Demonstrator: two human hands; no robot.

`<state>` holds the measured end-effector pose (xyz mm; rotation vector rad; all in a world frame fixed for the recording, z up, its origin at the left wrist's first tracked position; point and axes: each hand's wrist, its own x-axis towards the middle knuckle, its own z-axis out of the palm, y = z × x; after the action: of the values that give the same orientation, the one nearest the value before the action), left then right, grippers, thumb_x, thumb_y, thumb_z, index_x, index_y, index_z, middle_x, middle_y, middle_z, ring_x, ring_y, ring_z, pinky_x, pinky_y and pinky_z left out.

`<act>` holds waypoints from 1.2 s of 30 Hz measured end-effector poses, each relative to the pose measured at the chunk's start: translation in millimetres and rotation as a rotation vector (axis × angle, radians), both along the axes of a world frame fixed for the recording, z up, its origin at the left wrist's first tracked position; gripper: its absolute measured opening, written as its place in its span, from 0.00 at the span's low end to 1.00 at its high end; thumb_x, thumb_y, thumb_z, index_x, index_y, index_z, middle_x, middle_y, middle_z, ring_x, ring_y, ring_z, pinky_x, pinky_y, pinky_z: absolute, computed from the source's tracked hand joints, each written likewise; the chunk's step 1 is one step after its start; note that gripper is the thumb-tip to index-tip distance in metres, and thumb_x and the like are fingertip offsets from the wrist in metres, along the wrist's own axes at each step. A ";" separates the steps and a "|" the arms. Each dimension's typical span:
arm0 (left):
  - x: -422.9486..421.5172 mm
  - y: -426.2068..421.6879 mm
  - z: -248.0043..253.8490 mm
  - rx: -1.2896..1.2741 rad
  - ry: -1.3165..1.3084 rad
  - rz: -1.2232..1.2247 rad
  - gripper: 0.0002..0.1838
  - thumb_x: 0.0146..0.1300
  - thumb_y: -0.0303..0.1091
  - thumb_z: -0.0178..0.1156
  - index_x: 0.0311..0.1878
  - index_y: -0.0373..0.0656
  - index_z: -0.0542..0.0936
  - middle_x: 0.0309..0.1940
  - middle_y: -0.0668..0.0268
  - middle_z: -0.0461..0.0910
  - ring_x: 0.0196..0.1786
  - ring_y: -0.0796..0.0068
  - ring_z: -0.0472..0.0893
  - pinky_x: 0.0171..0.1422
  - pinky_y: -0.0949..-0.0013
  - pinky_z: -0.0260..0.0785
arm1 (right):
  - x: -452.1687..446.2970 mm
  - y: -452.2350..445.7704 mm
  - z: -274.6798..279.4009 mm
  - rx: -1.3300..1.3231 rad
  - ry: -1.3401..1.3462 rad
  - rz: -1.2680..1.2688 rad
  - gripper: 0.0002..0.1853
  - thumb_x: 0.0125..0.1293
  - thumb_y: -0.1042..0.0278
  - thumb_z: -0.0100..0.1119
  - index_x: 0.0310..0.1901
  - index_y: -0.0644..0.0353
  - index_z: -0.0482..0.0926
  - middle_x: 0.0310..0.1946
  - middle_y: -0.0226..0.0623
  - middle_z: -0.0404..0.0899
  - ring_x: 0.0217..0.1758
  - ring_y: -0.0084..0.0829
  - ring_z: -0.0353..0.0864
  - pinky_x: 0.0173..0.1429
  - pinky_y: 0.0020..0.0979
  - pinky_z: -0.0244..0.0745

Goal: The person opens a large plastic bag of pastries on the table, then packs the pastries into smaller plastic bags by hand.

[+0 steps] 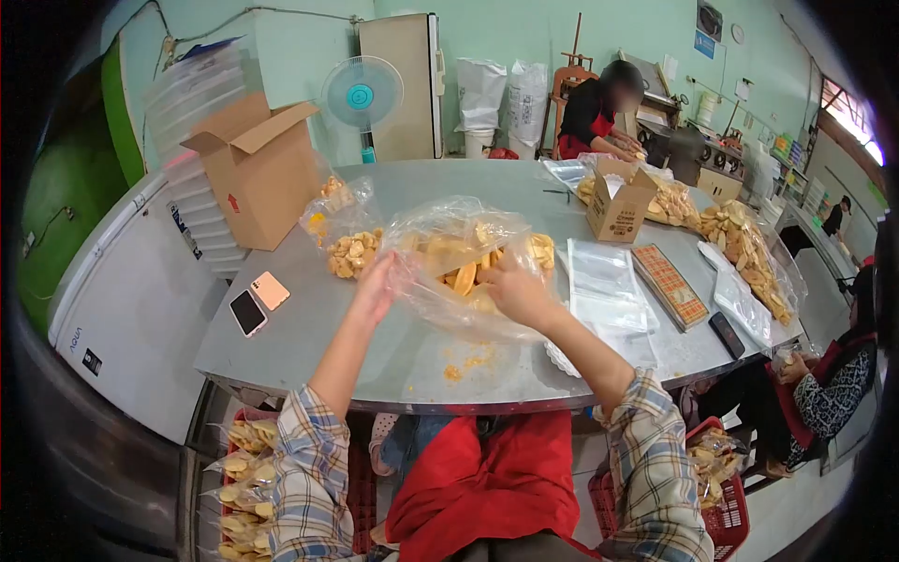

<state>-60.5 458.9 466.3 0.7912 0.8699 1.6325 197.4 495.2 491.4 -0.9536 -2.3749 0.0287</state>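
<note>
A large clear plastic bag [421,300] of yellow-brown chips lies open on the grey metal table [281,328]. My left hand [376,288] grips the bag's left edge, its fingers closed on the plastic. At the bag's mouth, on the right, my right hand [520,292] reaches in among the chips [464,273]; its fingertips are partly hidden, and what they hold cannot be made out. Smaller bags of chips [351,253] stand just left of the large bag. Crumbs [454,372] are scattered on the table nearer to me.
Two phones [248,313] and a tall carton [257,178] are at left. Rightward are flat clear bags [604,281], a small box [620,204], a patterned box [670,281], a dark handset [726,334] and large chip bags [744,248]. Other people work behind the table and at right.
</note>
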 end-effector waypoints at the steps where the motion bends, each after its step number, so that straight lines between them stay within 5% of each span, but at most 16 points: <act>1: 3.9 -3.5 -1.0 0.011 -0.003 0.004 0.14 0.64 0.38 0.48 0.47 0.40 0.70 0.43 0.58 0.75 0.44 0.65 0.77 0.47 0.61 0.72 | -1.0 16.5 -24.2 -0.179 -0.108 0.045 0.18 0.54 0.59 0.56 0.47 0.52 0.73 0.47 0.47 0.71 0.48 0.47 0.71 0.47 0.45 0.68; 3: 6.9 -15.6 -6.6 0.096 -0.173 0.016 0.14 0.65 0.40 0.46 0.47 0.41 0.70 0.44 0.55 0.75 0.47 0.62 0.77 0.49 0.60 0.72 | 5.0 22.9 -40.8 -0.345 -0.223 0.096 0.22 0.55 0.58 0.56 0.52 0.50 0.70 0.53 0.50 0.67 0.54 0.51 0.67 0.53 0.47 0.65; 6: -16.2 -27.3 -38.9 -0.023 -0.247 -0.072 0.15 0.65 0.43 0.46 0.45 0.41 0.71 0.40 0.55 0.77 0.44 0.64 0.78 0.47 0.60 0.72 | 17.0 46.3 -69.5 -0.496 -0.254 -0.152 0.30 0.60 0.48 0.48 0.63 0.47 0.58 0.60 0.54 0.57 0.65 0.59 0.48 0.64 0.54 0.45; 10: -31.3 -48.9 -74.3 -0.160 0.105 -0.459 0.19 0.64 0.45 0.49 0.49 0.39 0.72 0.33 0.61 0.79 0.39 0.72 0.79 0.42 0.67 0.72 | 32.3 107.9 -124.1 -0.426 -0.328 -0.375 0.29 0.64 0.47 0.40 0.65 0.47 0.54 0.63 0.50 0.55 0.68 0.51 0.45 0.67 0.53 0.40; 14: -12.4 -49.8 -83.2 -0.201 0.161 -0.651 0.22 0.62 0.44 0.52 0.55 0.39 0.69 0.27 0.67 0.78 0.33 0.78 0.77 0.36 0.74 0.70 | 23.6 187.9 -142.3 -0.323 0.325 -0.303 0.28 0.65 0.49 0.38 0.65 0.51 0.54 0.57 0.47 0.62 0.59 0.41 0.57 0.61 0.45 0.52; 19: -2.0 -33.6 -56.9 -0.210 0.761 -0.786 0.18 0.60 0.41 0.55 0.49 0.40 0.76 0.25 0.75 0.72 0.27 0.86 0.69 0.33 0.79 0.63 | 2.0 263.1 -166.7 -0.205 1.132 -0.153 0.27 0.68 0.51 0.37 0.64 0.56 0.54 0.49 0.43 0.71 0.48 0.29 0.73 0.54 0.34 0.68; 20: -6.7 -26.7 -54.7 -0.213 0.753 -0.779 0.18 0.60 0.41 0.55 0.49 0.40 0.76 0.25 0.75 0.72 0.27 0.86 0.69 0.33 0.79 0.63 | 1.9 263.8 -164.1 -0.212 1.125 -0.147 0.27 0.68 0.51 0.37 0.64 0.56 0.54 0.49 0.43 0.71 0.48 0.29 0.73 0.54 0.34 0.68; 22: -15.8 -10.5 -52.8 -0.180 0.639 -0.694 0.17 0.58 0.42 0.57 0.45 0.40 0.79 0.28 0.73 0.75 0.29 0.85 0.71 0.34 0.80 0.63 | -1.9 202.3 -96.7 -0.941 1.130 0.264 0.25 0.64 0.60 0.47 0.60 0.61 0.61 0.35 0.36 0.76 0.34 0.27 0.75 0.42 0.27 0.74; 23: -20.7 0.4 -54.6 -0.162 0.562 -0.596 0.17 0.59 0.42 0.56 0.45 0.41 0.78 0.31 0.70 0.77 0.32 0.82 0.73 0.37 0.78 0.65 | -13.2 190.8 -61.8 -1.401 1.307 0.109 0.21 0.63 0.67 0.50 0.58 0.60 0.65 0.33 0.32 0.76 0.30 0.22 0.74 0.34 0.23 0.73; 24: -25.8 12.9 -57.6 -0.147 0.488 -0.502 0.16 0.60 0.41 0.55 0.46 0.41 0.77 0.35 0.67 0.78 0.36 0.80 0.75 0.40 0.75 0.68 | -9.2 190.2 -62.1 -1.407 1.304 0.102 0.21 0.63 0.67 0.50 0.58 0.60 0.65 0.33 0.32 0.76 0.30 0.22 0.74 0.34 0.23 0.73; 26: -32.3 39.1 -58.5 -0.169 0.087 -0.389 0.12 0.62 0.37 0.52 0.44 0.41 0.76 0.42 0.60 0.78 0.44 0.69 0.77 0.51 0.65 0.69 | 5.9 192.4 -62.7 -0.968 0.444 0.175 0.19 0.58 0.71 0.53 0.53 0.60 0.70 0.31 0.31 0.76 0.28 0.20 0.73 0.31 0.21 0.71; 30: -39.0 73.1 -45.6 -0.180 -0.335 -0.320 0.10 0.63 0.35 0.47 0.40 0.39 0.72 0.38 0.60 0.77 0.41 0.63 0.77 0.51 0.58 0.70 | 19.7 176.1 -37.7 -1.251 0.262 0.280 0.26 0.45 0.83 0.47 0.50 0.60 0.73 0.32 0.32 0.77 0.32 0.19 0.74 0.35 0.21 0.70; 32: -50.4 97.1 -68.4 -0.275 -0.619 -0.039 0.07 0.62 0.33 0.47 0.33 0.40 0.70 0.35 0.58 0.77 0.40 0.61 0.77 0.49 0.56 0.70 | 34.4 163.5 -24.1 -1.332 0.363 0.335 0.26 0.43 0.82 0.47 0.50 0.62 0.73 0.34 0.33 0.77 0.32 0.20 0.74 0.38 0.22 0.71; 36: -99.5 113.8 -146.6 -0.296 -0.488 0.039 0.06 0.61 0.32 0.47 0.31 0.41 0.69 0.32 0.58 0.76 0.38 0.62 0.77 0.47 0.54 0.71 | 85.1 169.7 -33.3 -1.443 0.752 0.386 0.22 0.43 0.80 0.48 0.46 0.65 0.74 0.36 0.35 0.76 0.32 0.24 0.75 0.41 0.24 0.71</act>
<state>-160.0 572.7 319.7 0.1571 0.7492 1.5859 282.5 664.8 458.1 -0.7243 -1.5028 2.0179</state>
